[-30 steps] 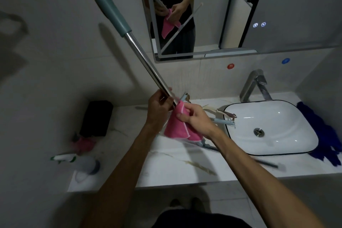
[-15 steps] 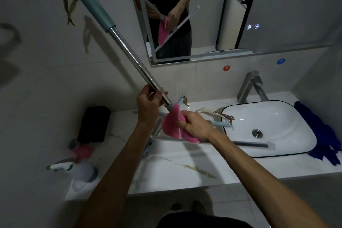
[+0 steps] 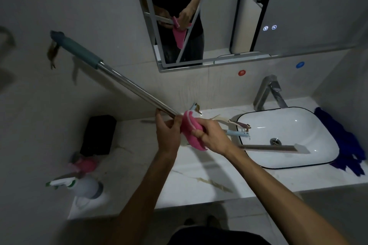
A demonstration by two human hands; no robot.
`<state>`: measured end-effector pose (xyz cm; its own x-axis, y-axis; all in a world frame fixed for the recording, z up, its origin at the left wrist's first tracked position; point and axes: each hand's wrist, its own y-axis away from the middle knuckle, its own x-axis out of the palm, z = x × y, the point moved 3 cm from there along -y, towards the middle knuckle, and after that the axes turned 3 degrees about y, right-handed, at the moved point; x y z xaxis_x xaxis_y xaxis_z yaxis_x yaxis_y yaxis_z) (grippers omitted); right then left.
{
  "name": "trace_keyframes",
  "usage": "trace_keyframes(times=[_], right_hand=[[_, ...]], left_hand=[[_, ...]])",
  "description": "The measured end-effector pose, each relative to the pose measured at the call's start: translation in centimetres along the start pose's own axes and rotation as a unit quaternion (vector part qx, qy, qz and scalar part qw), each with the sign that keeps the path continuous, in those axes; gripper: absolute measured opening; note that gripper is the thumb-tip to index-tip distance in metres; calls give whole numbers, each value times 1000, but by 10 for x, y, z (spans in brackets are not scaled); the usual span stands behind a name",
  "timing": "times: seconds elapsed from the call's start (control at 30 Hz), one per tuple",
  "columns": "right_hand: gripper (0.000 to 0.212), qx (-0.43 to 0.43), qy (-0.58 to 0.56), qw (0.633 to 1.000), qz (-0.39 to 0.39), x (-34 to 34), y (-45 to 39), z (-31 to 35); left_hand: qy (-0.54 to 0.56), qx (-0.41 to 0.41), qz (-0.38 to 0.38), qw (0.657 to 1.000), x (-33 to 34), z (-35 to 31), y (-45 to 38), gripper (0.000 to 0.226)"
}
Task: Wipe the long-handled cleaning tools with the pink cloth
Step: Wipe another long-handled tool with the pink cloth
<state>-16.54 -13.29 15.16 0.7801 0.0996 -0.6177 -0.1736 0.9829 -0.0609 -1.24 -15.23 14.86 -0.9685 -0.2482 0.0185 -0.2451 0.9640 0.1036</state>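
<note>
The long-handled tool [image 3: 127, 83] lies on a slant: its long axis runs from the teal end cap far up on the left, down along the bare metal shaft to the two hands in the middle, then on to the right, where its flat head [image 3: 278, 148] hangs over the near rim of the white sink [image 3: 318, 125]. The left hand [image 3: 167, 135] has its grip curled round the shaft, just left of the cloth. The right hand [image 3: 211, 137] grips the pink cloth [image 3: 192, 130], which is bunched round the shaft, touching the left hand's fingers.

So most of the bare shaft lies up and to the left of both grips, beyond the left hand, while the shorter stretch toward the head runs right, behind the right wrist. Judging from this, a stroke toward the teal end is blocked by the left hand, the nearer one to that part; it would have to shift for the cloth to pass. A stroke toward the head looks free. Two more tools [image 3: 239, 128] lie on the bench [image 3: 199, 175] just behind.
</note>
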Motion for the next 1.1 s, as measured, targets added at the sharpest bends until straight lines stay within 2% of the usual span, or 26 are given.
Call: trace_keyframes(times=[0.1, 0.2, 0.27, 0.3, 0.4, 0.43, 0.5, 0.53, 0.63, 0.7, 0.73, 0.83, 0.87, 1.0, 1.1], right_hand=[[12, 27, -84, 996, -24, 8, 6, -3], [29, 87, -143, 978, -127, 7, 5, -10], [17, 113, -145, 971, -152, 2, 1, -10], [11, 124, -138, 973, -136, 1, -1, -9], [45, 171, -82, 976, -104, 2, -2, -9], [48, 160, -51, 978, -126, 3, -3, -8], [36, 87, 16, 983, -159, 4, -4, -2], [38, 57, 25, 988, -145, 7, -4, 2], [45, 38, -32, 998, -28, 10, -2, 8], [48, 23, 10, 1000, -2, 7, -3, 6], [44, 26, 40, 999, -9, 4, -4, 3], [9, 32, 103, 993, -44, 3, -5, -2], [4, 32, 118, 991, -59, 3, -5, -3], [18, 59, 129, 984, -107, 4, -3, -5], [10, 68, 152, 985, -36, 4, -3, 0]], left_hand=[[-4, 22, -5, 1000, -2, -4, 0, 78], [-25, 54, 9, 998, -2, -8, -3, 73], [-42, 71, 21, 996, -2, -11, -3, 69], [-41, 78, 29, 996, -1, -13, -3, 66], [-28, 89, 47, 995, 0, -15, -3, 59], [-30, 94, 45, 994, 0, -16, -3, 57], [-26, 101, 40, 994, 1, -19, -3, 57], [-17, 103, 37, 994, 1, -21, -3, 58], [31, 89, 40, 995, 1, -24, -9, 56], [45, 79, 59, 994, 1, -24, -12, 50], [41, 75, 71, 994, 1, -23, -12, 49], [26, 76, 89, 993, 2, -25, -7, 44], [15, 85, 83, 993, 2, -26, -6, 44], [-41, 124, 54, 990, 0, -30, -5, 43], [-48, 134, 51, 989, -2, -30, -5, 44]])
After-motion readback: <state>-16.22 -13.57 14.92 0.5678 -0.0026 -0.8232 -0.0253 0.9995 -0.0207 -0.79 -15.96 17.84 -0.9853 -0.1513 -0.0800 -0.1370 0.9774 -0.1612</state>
